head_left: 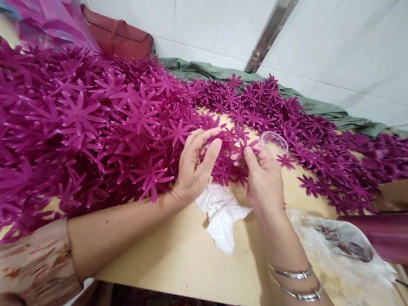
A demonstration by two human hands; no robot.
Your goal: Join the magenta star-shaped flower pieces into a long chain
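My right hand (pixel 265 181) pinches a magenta star-shaped artificial flower piece (pixel 244 149) between thumb and fingers, over the middle of the table. My left hand (pixel 198 164) is beside it with the thumb and curved fingers apart, next to the large heap of magenta flower pieces (pixel 80 115). No object shows in the left palm. Just beyond my right hand lies a clear round plastic dish (pixel 274 140). Below both hands a crumpled white cloth or tissue (pixel 222 215) rests on the table (pixel 181 259).
Darker flower pieces (pixel 311 133) spread along the back right, before a green cloth (pixel 203 70). A red handbag (pixel 116 33) and a purple plastic bag (pixel 49 4) stand back left. A clear plastic bag (pixel 353 278) lies at right. White tiled wall (pixel 201 11) borders the table.
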